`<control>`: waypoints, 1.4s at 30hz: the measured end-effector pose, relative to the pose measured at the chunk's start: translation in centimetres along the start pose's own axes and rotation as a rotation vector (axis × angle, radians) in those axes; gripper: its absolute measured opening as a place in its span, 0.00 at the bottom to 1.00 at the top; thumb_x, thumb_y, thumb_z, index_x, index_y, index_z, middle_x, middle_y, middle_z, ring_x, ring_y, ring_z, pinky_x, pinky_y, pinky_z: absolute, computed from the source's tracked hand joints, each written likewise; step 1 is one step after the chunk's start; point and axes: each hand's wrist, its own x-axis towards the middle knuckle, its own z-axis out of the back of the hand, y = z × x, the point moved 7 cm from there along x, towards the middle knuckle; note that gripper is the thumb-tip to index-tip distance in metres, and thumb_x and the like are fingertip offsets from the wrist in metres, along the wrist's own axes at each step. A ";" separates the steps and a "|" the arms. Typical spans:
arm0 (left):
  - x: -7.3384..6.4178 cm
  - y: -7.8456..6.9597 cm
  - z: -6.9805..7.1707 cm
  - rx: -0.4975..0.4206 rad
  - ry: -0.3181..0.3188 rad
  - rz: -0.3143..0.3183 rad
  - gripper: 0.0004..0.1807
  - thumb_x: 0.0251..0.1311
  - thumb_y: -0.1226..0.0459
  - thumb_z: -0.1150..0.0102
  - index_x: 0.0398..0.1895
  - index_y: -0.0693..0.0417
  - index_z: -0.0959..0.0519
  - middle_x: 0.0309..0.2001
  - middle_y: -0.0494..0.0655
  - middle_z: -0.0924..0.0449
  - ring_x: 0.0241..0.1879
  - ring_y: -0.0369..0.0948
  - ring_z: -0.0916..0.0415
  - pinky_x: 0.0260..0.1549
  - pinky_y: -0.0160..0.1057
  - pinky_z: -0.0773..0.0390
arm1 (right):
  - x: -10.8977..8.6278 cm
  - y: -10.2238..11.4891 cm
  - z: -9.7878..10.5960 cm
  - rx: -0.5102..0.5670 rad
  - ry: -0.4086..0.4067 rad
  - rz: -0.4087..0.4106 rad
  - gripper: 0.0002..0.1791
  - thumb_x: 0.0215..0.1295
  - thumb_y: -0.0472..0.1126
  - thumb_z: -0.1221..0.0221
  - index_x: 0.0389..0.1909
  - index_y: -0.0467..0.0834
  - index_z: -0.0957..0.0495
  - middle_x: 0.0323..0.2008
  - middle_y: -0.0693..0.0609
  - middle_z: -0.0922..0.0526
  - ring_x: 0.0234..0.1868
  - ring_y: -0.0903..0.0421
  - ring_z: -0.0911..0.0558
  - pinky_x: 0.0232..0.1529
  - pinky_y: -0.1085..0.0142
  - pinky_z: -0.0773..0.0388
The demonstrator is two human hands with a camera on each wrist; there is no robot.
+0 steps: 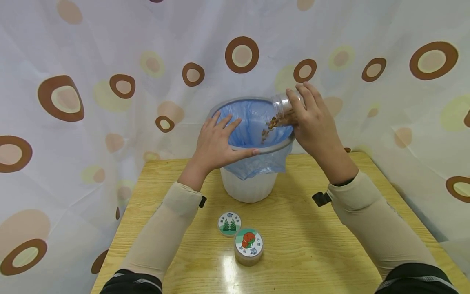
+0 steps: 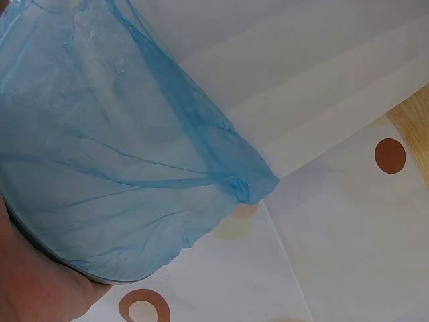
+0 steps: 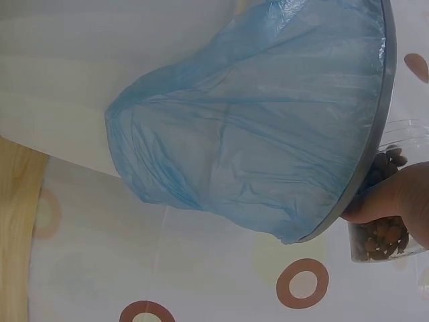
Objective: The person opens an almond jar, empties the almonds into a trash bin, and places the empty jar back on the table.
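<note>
A white trash bin (image 1: pixel 249 190) with a grey rim is lined with a blue plastic bag (image 1: pixel 246 122). My left hand (image 1: pixel 216 145) rests on the bin's left rim, its fingers spread over the opening and its thumb lying along the front rim. Over the right side of the rim, my right hand (image 1: pixel 313 118) grips a clear jar (image 1: pixel 282 104) tipped mouth-first toward the bin. Brown nut-like pieces (image 1: pixel 269 126) spill from its mouth into the bag. The right wrist view shows more such pieces (image 3: pixel 382 238) inside the jar.
On the wooden table (image 1: pixel 301 245), in front of the bin, lies a round lid (image 1: pixel 229 223) with a green hand picture. Touching or close beside it stands a closed jar (image 1: pixel 248 247) with a red fruit picture on top. A patterned curtain (image 1: pixel 165 41) hangs behind.
</note>
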 end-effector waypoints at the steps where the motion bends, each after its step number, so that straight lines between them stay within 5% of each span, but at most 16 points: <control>1: 0.0 0.0 0.0 0.000 0.000 0.000 0.59 0.49 0.20 0.42 0.80 0.42 0.31 0.81 0.54 0.36 0.85 0.60 0.52 0.80 0.68 0.49 | 0.0 0.0 0.0 0.000 0.000 -0.001 0.40 0.55 0.15 0.42 0.73 0.33 0.29 0.71 0.29 0.28 0.77 0.33 0.34 0.78 0.46 0.33; 17: -0.1 0.0 -0.1 -0.003 -0.009 -0.004 0.59 0.50 0.20 0.41 0.80 0.42 0.30 0.81 0.53 0.35 0.84 0.61 0.51 0.80 0.68 0.48 | -0.3 0.4 -0.1 -0.022 -0.015 0.038 0.40 0.55 0.14 0.46 0.73 0.32 0.29 0.70 0.28 0.28 0.77 0.32 0.33 0.81 0.49 0.37; 42: -0.1 -0.1 0.1 -0.002 -0.012 -0.003 0.59 0.49 0.21 0.40 0.80 0.41 0.30 0.80 0.54 0.34 0.84 0.61 0.51 0.80 0.69 0.49 | -0.4 1.0 -0.3 -0.096 -0.021 0.126 0.33 0.70 0.18 0.59 0.74 0.33 0.30 0.71 0.28 0.29 0.79 0.33 0.35 0.81 0.49 0.37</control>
